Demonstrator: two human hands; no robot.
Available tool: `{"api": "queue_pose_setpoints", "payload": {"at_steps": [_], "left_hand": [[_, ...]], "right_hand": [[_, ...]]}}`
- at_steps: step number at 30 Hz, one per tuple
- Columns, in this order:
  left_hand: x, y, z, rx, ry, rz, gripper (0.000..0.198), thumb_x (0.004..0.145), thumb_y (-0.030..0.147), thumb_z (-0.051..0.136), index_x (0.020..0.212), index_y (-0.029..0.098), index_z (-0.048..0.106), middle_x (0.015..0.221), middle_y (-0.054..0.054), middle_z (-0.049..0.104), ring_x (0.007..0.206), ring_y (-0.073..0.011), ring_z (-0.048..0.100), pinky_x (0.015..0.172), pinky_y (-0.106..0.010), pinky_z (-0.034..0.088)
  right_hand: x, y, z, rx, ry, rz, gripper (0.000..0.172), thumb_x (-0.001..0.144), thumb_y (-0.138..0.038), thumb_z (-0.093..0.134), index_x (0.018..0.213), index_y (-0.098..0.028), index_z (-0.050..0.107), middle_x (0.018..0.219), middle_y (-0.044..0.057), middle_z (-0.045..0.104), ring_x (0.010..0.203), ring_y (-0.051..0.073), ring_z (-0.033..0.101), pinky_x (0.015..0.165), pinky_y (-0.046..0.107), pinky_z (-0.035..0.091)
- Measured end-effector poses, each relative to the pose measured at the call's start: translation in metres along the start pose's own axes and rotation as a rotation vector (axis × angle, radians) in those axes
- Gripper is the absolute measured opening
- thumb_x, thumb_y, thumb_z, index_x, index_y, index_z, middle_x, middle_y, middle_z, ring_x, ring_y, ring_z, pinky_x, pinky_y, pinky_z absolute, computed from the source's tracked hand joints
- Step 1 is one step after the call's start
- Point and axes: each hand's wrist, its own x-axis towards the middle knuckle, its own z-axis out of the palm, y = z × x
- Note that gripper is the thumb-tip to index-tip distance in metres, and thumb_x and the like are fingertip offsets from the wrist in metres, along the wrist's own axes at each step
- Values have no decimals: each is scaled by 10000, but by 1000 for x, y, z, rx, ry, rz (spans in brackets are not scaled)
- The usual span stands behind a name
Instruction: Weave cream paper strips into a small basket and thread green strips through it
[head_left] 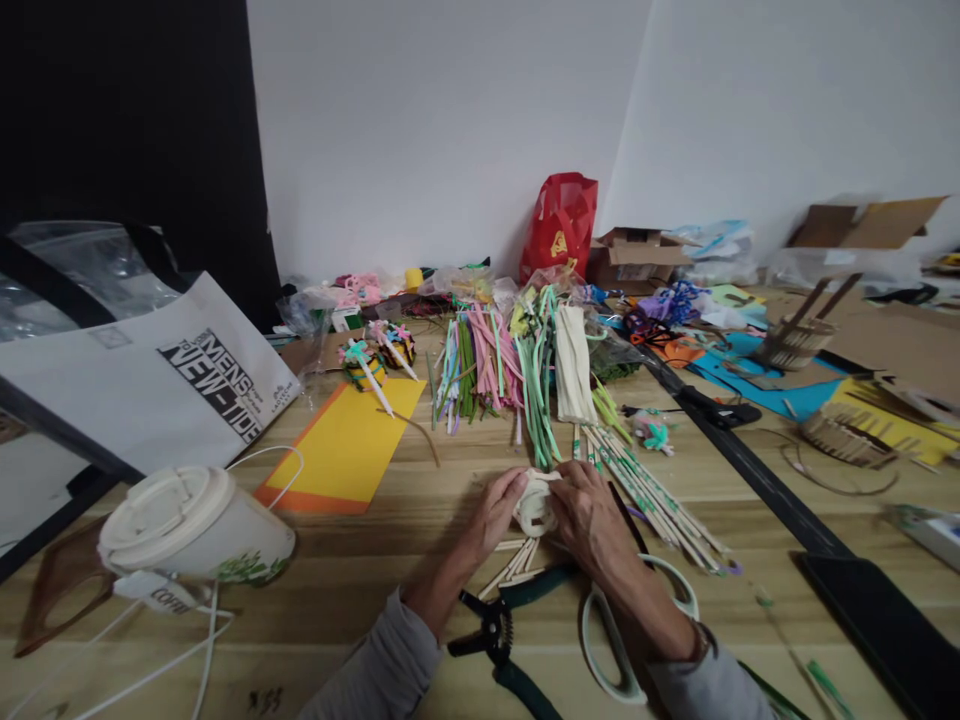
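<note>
Left hand (496, 512) and right hand (594, 520) are pinching a cream paper coil (535, 512) over the table (360, 575), each grip pressed to its rim; judged light, soft, easily crushed.

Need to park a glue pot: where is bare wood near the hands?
Widest bare wood lies between the paper cup, the yellow sheet and the left hand. A smaller patch sits between the scissors and the black board, with a few scraps. Beyond both hands, closed on a white roll, coloured strips crowd everything.
</note>
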Motion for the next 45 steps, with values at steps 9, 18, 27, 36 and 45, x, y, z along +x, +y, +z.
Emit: {"api": "queue_pose_setpoints", "payload": {"at_steps": [9, 18, 27, 36, 45], "left_hand": [[-6, 7, -1, 5, -132, 20, 588, 715, 311, 735, 1252, 154, 556, 1167, -89, 644, 1016, -231, 596, 889, -320, 479], [-8, 5, 2, 217, -85, 184, 500, 792, 144, 557, 1290, 186, 550, 1261, -76, 631, 1133, -211, 580, 1016, -336, 429], [-3, 6, 2, 174, -60, 89, 438, 762, 121, 567, 1190, 186, 640, 1195, -54, 684, 1059, -196, 632, 965, -301, 475], [2, -7, 4, 129, 21, 23, 411, 689, 98, 607, 1090, 163, 671, 1036, -53, 722, 934, -195, 648, 861, -291, 506], [2, -9, 4, 186, 94, -12, 79, 688, 131, 608, 743, 131, 664, 690, 10, 624, 658, -133, 550, 611, -203, 442]], "right_hand": [[1, -1, -3, 122, -187, 148, 192, 870, -92, 444, 799, -152, 612, 832, 57, 590, 629, 131, 559, 598, 238, 386], [1, 6, 3, 90, -188, 155, 230, 892, -114, 414, 799, -154, 621, 837, 64, 601, 661, 140, 587, 629, 244, 395], [-1, 0, 1, 69, -169, 117, 217, 899, -101, 420, 803, -150, 608, 813, 48, 580, 602, 121, 561, 576, 241, 365], [-3, -3, 9, -27, -87, 83, 167, 922, -162, 448, 859, -181, 601, 857, 38, 595, 641, 131, 568, 551, 252, 319], [-5, -5, 19, -93, -98, 30, 171, 934, -119, 435, 918, -177, 595, 909, 70, 600, 720, 164, 574, 590, 262, 361]]}}
